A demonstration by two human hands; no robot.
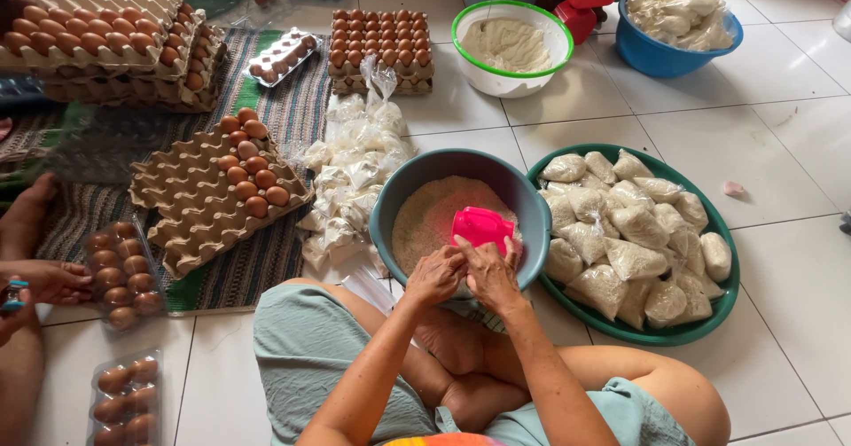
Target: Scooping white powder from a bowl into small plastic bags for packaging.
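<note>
Rice: loose in the grey-blue basin [390, 199], just beyond the crossed legs, left of the green tray [720, 309] of filled bags.
Scoop: pink cup [481, 229] sits over the rice.
Left hand [434, 276]: curled, pinching something small (probably a clear bag, hard to see).
Right hand [493, 276]: fingers bent, touching the cup's near edge.
Tip: keep the bag mouth wide above the basin, so spills fall back.
</note>
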